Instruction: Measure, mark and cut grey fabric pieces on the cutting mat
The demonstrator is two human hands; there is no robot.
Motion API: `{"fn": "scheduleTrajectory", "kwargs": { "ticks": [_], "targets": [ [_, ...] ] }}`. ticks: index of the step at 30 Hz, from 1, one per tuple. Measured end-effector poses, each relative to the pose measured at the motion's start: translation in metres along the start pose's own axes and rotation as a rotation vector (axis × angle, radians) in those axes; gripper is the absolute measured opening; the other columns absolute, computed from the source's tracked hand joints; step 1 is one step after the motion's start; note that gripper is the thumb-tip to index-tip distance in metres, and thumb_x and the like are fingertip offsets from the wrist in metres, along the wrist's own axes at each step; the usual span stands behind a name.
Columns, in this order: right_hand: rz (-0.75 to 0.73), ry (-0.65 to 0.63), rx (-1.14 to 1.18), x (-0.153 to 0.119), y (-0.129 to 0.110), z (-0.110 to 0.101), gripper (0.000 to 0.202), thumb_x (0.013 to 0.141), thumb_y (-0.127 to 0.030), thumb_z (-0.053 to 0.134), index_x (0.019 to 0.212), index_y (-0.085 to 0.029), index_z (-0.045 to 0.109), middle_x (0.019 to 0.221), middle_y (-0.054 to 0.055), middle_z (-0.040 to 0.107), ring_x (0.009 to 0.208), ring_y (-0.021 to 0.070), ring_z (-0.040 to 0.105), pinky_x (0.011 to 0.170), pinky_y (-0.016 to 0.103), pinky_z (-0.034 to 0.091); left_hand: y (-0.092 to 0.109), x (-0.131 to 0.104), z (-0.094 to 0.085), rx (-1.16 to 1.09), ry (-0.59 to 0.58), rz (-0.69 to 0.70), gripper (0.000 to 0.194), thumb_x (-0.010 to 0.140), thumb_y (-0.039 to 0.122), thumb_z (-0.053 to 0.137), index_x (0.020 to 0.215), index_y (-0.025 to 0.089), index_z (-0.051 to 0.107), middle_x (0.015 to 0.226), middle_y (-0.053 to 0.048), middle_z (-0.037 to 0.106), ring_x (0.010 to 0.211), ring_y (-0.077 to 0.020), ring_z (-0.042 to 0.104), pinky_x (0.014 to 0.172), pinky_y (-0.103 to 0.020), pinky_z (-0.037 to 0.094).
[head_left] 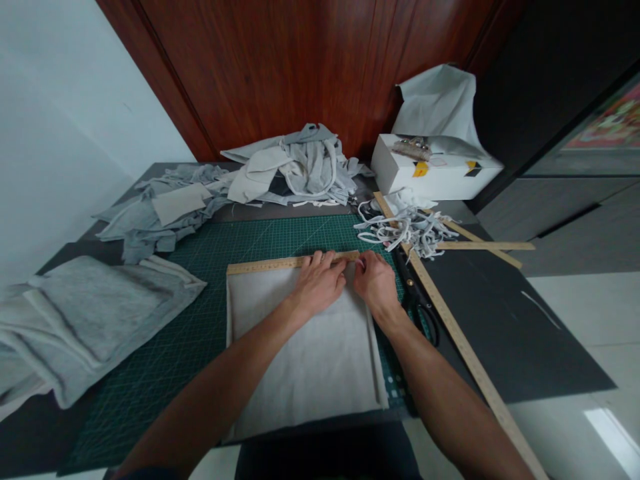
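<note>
A light grey cloth panel (310, 360) lies flat on a green cutting mat (165, 347). Along its far edge runs a short wooden ruler (265, 265). My left hand (321, 280) lies spread over the ruler and the cloth, fingertips on the ruler. At the ruler's right end, by the cloth's far right corner, my right hand (373, 277) is closed in a pinch. A small pale bit shows at its fingertips, too small to make out.
Grey fabric lies at left (100, 307), with scrap piles (310, 167) behind. A long wooden ruler (450, 320) crosses the right side beside black scissors (425, 313). Cloth strips (415, 227) lie tangled before a white box (400, 173).
</note>
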State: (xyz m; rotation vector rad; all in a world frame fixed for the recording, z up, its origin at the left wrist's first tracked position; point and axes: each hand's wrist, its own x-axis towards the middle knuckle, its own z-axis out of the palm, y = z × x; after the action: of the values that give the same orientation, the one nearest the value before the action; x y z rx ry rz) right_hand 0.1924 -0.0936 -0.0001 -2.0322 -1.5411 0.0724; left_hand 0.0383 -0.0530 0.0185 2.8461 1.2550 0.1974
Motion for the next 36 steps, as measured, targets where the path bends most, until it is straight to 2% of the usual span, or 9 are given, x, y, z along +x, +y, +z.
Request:
{"fn": "scheduleTrajectory", "kwargs": {
  "ticks": [7, 12, 22, 36],
  "targets": [
    [0.012, -0.046, -0.047, -0.008, -0.004, -0.003, 0.016, 0.096, -0.014, 0.052, 0.094, -0.017, 0.068, 0.093, 0.010, 0.071, 0.079, 0.0209, 0.066, 0.072, 0.029, 0.044, -0.001, 0.000, 0.000, -0.002, -0.006, 0.002, 0.043, 0.105, 0.032, 0.042, 0.143, 0.027, 0.060, 0.140, -0.011, 0.058, 0.122, -0.0327, 0.049, 0.098, -0.049, 0.040],
    [0.046, -0.023, -0.018, -0.007, -0.002, 0.001, 0.018, 0.098, -0.016, 0.050, 0.106, -0.015, 0.066, 0.093, 0.011, 0.074, 0.081, 0.0222, 0.069, 0.074, 0.029, 0.044, -0.001, 0.000, 0.002, -0.001, -0.008, -0.002, 0.046, 0.105, 0.032, 0.042, 0.148, 0.029, 0.057, 0.143, -0.011, 0.057, 0.122, -0.0330, 0.048, 0.099, -0.049, 0.040],
    [0.000, 0.005, 0.029, -0.003, 0.004, 0.007, 0.020, 0.098, -0.016, 0.047, 0.095, -0.017, 0.067, 0.092, 0.010, 0.073, 0.082, 0.0213, 0.066, 0.076, 0.029, 0.044, -0.002, 0.000, 0.004, 0.016, 0.010, 0.003, 0.045, 0.104, 0.031, 0.044, 0.147, 0.028, 0.057, 0.143, -0.010, 0.057, 0.120, -0.0326, 0.049, 0.098, -0.048, 0.040],
    [-0.015, 0.012, 0.026, -0.002, 0.001, 0.008, 0.019, 0.098, -0.014, 0.049, 0.096, -0.015, 0.068, 0.093, 0.011, 0.073, 0.084, 0.0217, 0.067, 0.077, 0.029, 0.045, -0.004, -0.001, 0.006, 0.023, 0.020, 0.013, 0.044, 0.105, 0.032, 0.043, 0.145, 0.028, 0.059, 0.143, -0.010, 0.056, 0.122, -0.0322, 0.047, 0.098, -0.050, 0.040]
  ]
}}
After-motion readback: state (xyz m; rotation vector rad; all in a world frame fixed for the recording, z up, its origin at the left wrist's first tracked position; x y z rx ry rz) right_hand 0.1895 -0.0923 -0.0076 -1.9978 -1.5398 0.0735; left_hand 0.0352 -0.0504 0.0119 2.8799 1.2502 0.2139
